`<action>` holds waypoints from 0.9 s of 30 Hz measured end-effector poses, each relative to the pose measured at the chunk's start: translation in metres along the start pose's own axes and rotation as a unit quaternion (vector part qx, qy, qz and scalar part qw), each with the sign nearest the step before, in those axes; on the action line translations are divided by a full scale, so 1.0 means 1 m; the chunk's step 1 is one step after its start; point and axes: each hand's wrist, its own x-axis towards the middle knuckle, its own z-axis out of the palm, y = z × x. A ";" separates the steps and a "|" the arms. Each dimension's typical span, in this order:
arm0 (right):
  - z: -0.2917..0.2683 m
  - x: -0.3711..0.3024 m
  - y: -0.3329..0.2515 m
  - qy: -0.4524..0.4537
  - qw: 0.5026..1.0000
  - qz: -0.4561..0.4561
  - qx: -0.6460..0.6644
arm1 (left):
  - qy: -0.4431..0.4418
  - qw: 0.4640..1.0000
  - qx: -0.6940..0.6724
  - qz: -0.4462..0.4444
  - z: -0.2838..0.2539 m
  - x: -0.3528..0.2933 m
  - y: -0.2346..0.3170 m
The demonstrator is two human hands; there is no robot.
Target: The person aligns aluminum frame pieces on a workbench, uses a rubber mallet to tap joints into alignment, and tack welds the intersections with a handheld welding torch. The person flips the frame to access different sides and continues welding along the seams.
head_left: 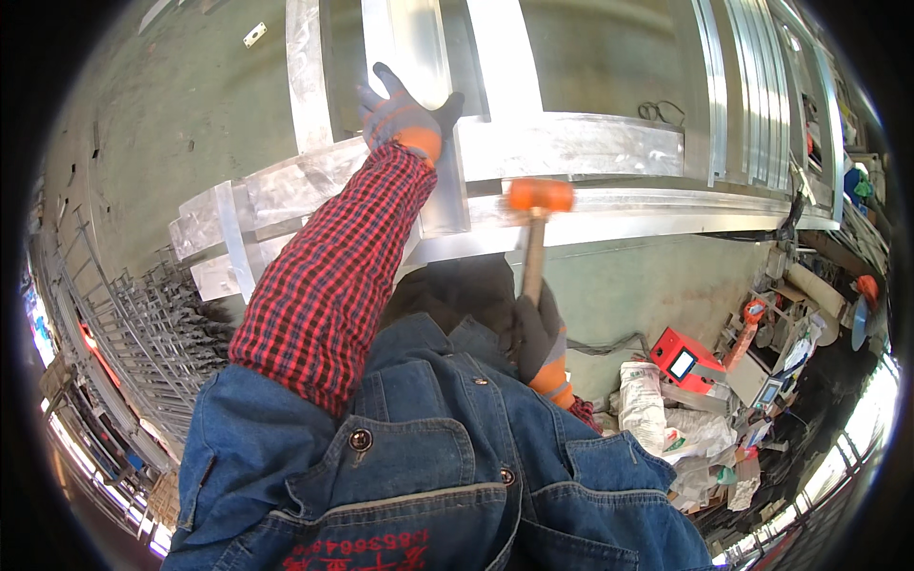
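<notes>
My left hand (405,116), in a grey and orange glove, reaches forward with its fingers spread. It is over or against a shiny metal profile (445,195) that runs away from me; whether the palm touches it I cannot tell. My right hand (541,344), gloved alike, is wrapped round the wooden handle of a mallet (541,197). The mallet's orange head is slightly blurred and sits over the near edge of a metal frame (647,205). Wide silvery bars (590,143) cross that frame from left to right, with others laid lengthwise.
More long profiles (762,105) are stacked at the right. On the floor at the right are a red box with a screen (684,360), white sacks (641,404) and a mix of tools. Racked metal pieces (157,328) stand at the left. A small plate (254,35) lies far left.
</notes>
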 end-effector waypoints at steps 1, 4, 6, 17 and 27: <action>0.000 0.000 0.003 0.020 0.999 -0.028 -0.009 | 0.000 1.000 -0.004 -0.002 0.000 0.000 0.000; 0.003 0.001 0.012 0.024 0.993 0.094 0.064 | -0.005 1.000 -0.010 0.000 -0.001 -0.001 0.000; 0.012 0.003 0.015 -0.013 0.990 -0.094 -0.100 | 0.000 1.000 -0.006 0.006 -0.002 -0.003 0.001; -0.001 -0.006 -0.011 0.044 0.992 0.083 0.079 | -0.018 1.000 -0.018 -0.016 -0.006 -0.005 0.005; 0.018 -0.010 0.001 0.014 0.995 0.076 0.069 | -0.016 1.000 -0.011 -0.005 -0.009 -0.009 0.005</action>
